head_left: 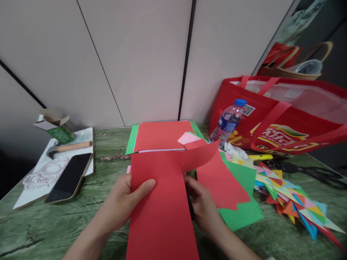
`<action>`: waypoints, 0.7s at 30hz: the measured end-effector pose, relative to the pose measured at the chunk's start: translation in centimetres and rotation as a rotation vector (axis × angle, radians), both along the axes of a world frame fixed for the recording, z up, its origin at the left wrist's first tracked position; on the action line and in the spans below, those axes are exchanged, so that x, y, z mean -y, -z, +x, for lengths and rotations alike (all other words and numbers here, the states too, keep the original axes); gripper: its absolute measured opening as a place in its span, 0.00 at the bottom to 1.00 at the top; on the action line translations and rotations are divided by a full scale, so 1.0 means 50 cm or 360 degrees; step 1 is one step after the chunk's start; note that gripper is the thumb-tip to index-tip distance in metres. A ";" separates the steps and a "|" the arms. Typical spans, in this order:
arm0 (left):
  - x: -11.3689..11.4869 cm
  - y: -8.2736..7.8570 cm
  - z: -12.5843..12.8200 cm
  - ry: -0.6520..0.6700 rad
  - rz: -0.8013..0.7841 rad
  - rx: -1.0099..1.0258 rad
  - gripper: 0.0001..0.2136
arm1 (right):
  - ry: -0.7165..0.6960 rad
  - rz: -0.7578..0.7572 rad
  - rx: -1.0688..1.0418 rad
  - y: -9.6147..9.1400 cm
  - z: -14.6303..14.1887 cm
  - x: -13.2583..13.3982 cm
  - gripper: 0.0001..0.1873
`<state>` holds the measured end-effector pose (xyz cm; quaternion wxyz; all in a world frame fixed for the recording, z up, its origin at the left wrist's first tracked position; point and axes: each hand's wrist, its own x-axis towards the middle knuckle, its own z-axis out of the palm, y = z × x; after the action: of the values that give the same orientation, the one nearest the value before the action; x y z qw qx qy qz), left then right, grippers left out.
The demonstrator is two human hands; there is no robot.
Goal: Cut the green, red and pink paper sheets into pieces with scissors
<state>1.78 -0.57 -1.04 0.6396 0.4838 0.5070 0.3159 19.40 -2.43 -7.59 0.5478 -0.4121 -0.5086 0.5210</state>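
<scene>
My left hand (132, 202) grips a red sheet of paper (162, 216) by its left side, thumb on top and fingers behind. At the sheet's right edge, my right hand (202, 200) is closed around scissors (190, 207). Their dark handle shows only in part, and a thin blade tip pokes up at a cut in the paper. Above that cut, a strip of the sheet curls up and to the right. Beyond it lies a stack of red and green paper (162, 135). Loose red paper (221, 182) and green paper (241, 213) rest beside my right hand.
At left, a white board (24, 195) bears a phone (71, 177), beads (46, 173), a wooden-handled tool (74, 146) and a small green box (61, 133). At right are a water bottle (227, 122), a red bag (306, 108), folded colored paper pieces (295, 198) and black scissors (311, 171).
</scene>
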 end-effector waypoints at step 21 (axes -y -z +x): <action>0.006 -0.016 0.013 0.0017 0.0020 -0.0177 0.13 | 0.0070 -0.0048 -0.0138 -0.001 -0.005 -0.003 0.12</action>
<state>2.42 -0.88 -0.23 0.6090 0.5074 0.5372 0.2884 19.14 -2.28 -7.55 0.5743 -0.4083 -0.4674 0.5339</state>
